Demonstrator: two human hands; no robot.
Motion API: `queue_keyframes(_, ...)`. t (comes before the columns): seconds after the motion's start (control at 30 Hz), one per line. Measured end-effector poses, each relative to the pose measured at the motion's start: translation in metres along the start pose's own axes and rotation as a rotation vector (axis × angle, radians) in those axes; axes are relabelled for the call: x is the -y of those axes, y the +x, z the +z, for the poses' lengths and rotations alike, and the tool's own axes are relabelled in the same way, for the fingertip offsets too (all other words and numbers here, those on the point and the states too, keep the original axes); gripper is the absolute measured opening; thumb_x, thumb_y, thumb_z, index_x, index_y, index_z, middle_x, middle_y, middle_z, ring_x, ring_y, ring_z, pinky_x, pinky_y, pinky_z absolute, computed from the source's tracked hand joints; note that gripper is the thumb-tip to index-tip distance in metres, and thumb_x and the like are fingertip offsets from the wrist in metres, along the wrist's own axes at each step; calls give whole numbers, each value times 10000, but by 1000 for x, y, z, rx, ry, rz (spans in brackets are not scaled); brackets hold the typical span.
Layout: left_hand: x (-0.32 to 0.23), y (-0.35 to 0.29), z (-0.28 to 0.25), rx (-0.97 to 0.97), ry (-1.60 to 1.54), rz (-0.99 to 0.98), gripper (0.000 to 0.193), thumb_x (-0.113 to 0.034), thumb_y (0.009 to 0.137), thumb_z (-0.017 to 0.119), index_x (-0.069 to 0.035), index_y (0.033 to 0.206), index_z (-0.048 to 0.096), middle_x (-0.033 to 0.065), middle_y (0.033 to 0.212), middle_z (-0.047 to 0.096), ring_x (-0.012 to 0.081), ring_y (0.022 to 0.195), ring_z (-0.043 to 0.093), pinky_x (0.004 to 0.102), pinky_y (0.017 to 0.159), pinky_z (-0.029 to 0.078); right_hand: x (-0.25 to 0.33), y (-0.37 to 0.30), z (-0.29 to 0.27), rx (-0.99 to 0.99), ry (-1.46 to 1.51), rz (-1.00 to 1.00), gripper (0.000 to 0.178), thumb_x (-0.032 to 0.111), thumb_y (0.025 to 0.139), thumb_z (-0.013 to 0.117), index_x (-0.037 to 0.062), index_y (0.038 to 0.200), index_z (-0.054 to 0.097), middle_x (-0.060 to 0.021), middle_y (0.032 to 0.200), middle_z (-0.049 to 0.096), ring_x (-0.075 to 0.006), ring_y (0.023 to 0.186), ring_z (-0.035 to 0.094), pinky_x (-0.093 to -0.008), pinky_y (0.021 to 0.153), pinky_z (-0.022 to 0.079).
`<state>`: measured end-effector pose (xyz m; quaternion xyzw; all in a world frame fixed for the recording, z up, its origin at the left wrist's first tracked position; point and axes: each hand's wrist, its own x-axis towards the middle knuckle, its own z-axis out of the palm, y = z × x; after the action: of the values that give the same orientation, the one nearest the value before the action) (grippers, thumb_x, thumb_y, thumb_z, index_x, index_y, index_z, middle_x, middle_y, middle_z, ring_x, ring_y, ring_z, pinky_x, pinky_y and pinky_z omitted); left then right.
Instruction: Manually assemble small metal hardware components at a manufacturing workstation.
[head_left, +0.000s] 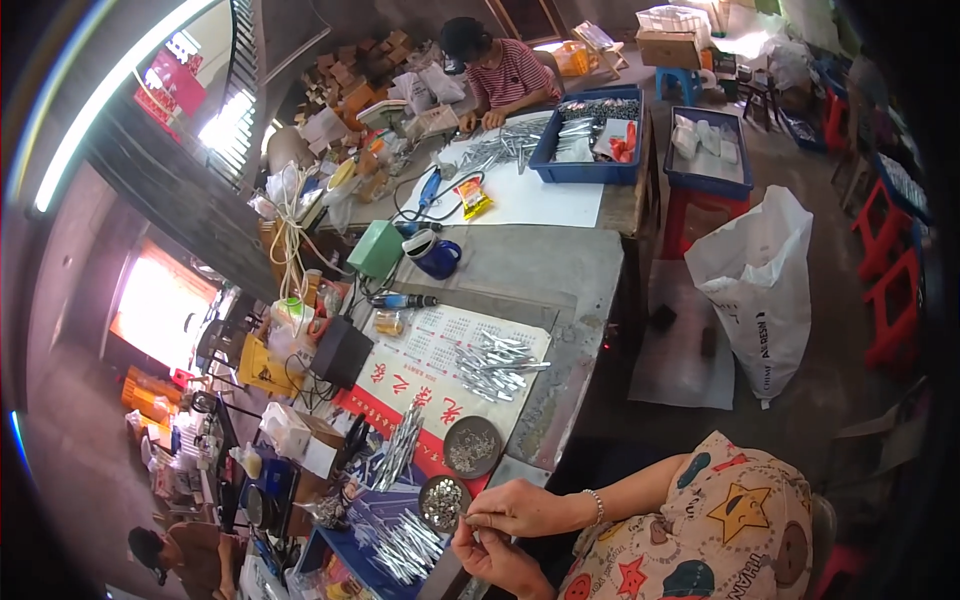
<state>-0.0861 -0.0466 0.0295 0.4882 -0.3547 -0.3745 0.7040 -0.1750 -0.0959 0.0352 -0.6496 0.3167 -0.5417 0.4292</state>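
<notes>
Beside the near edge of the worktop [560,265], the right hand [525,508] is pinching thumb and forefinger close together, while the left hand [505,562] is facing it with fingers curled, their tips near the right's. Whether either is gripping a small piece, I cannot tell (the fingertips are hiding whatever may be between them). A dish [423,496] of silvery pieces [445,505] is sitting just beside the fingertips, along that same edge; a second dish [454,431] is standing farther in, and metal rods [500,367] are lying on the paper sheet [440,325] beyond. Such fine work is probably calling for a light pinch, with the left hand steadying. Working above the dish would likely be safer for catching dropped pieces.
</notes>
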Motion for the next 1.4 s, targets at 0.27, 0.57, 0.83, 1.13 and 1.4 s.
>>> queue_keyframes(0.27, 22, 24, 11, 29, -42, -27, 210, -47, 900, 564, 4, 1096, 510, 14, 826, 540, 39, 633, 423, 174, 523, 320, -26, 19, -8, -29, 12, 77, 242, 241, 893, 564, 27, 785, 596, -146, 703, 569, -332, 667, 589, -380, 578, 453)
queue_keyframes(0.57, 13, 44, 38, -22, 265, -217, 200, -13, 932, 474, 16, 1123, 527, 77, 961, 601, 109, 788, 561, 203, 657, 450, -71, 33, -4, -84, -42, 105, 248, 264, 907, 549, 46, 792, 569, -143, 702, 558, -346, 656, 574, -391, 574, 460)
queue_keyframes(0.83, 29, 57, 37, 7, 241, -152, 206, -15, 905, 511, 40, 1101, 539, 79, 944, 601, 132, 815, 554, 235, 724, 447, -85, 43, -3, -101, -32, 49, 251, 250, 919, 544, 35, 791, 559, -130, 680, 539, -314, 640, 571, -373, 558, 454)
queue_keyframes(1.13, 16, 42, 26, -54, 58, -208, 230, -24, 915, 496, 9, 1140, 523, 88, 967, 600, 135, 829, 561, 220, 711, 455, -70, 39, 1, 75, -56, 128, 264, 267, 935, 515, 46, 795, 551, -124, 728, 572, -330, 701, 600, -365, 602, 484)
queue_keyframes(1.4, 4, 14, 21, -73, 86, -106, 252, -24, 924, 460, 21, 1171, 482, 158, 1126, 562, 218, 984, 573, 294, 832, 488, -40, 22, 0, 35, -6, 30, 209, 248, 919, 557, 47, 914, 614, -106, 771, 619, -249, 679, 634, -314, 598, 489)
